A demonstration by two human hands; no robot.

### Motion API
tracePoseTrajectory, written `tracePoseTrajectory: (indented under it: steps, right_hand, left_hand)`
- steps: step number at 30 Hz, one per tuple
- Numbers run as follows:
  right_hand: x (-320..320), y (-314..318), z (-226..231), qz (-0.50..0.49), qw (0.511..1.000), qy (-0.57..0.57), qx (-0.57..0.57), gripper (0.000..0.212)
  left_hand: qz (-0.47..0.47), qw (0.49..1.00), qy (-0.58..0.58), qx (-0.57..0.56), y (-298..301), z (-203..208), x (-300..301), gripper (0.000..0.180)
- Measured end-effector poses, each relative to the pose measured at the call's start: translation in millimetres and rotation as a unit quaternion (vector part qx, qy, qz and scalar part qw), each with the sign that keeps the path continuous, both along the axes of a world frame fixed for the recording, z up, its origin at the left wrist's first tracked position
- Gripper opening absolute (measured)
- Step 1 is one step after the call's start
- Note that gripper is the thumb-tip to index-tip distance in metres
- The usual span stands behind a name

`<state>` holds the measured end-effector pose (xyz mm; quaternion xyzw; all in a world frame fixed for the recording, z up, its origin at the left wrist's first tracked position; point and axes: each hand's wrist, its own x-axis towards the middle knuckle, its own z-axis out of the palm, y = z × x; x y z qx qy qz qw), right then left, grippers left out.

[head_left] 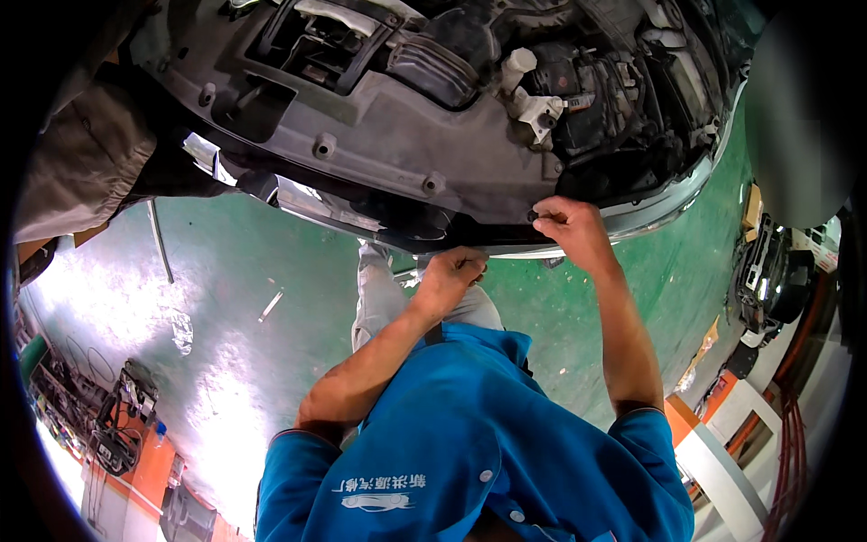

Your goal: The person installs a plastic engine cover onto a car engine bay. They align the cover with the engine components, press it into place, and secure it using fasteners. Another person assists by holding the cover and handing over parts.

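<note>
In front of me is the front end of a car, with a dark plastic cover panel [388,135] along the top of its nose. At the panel's right front corner, my right hand [575,233] is closed in a pinch on a small black plastic clip [533,217]. Lower and to the left, my left hand [448,282] is closed beside the front edge of the bumper [343,215], its fingers curled together. Whatever lies in them, if anything, is too small to make out. Several round fastener holes, one being a recessed hole [325,145], run along the panel.
The engine bay holds a white-capped reservoir neck [518,68] and an air duct [433,68]. At far left is a person in brown clothing [81,163]. Car parts [763,271] stand on the right, and a cluttered orange bench [149,461] is at lower left. A thin rod [160,242] lies on the green floor.
</note>
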<state>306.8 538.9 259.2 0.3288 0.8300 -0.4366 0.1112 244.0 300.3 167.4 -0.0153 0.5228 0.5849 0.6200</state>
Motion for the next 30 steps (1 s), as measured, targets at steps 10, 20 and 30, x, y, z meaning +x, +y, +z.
tracePoseTrajectory:
  steps: [10, 20, 30]
  right_hand:
    - [-23.4, 20.7, -4.7, 0.059, 0.992, -0.108, 0.022, 0.023]
    - [-29.0, 34.9, -8.8, 0.099, 0.981, -0.162, 0.041, 0.028]
    - [-30.6, 32.8, -7.9, 0.127, 0.973, -0.169, 0.089, 0.028]
  left_hand:
    - [-0.009, 1.0, -0.009, 0.01, 0.2, 5.8, -9.1, 0.028]
    - [-0.019, 1.0, 0.012, 0.014, 5.8, 1.7, -4.4, 0.026]
    - [-0.044, 0.999, 0.012, 0.011, 5.7, 6.0, -12.1, 0.025]
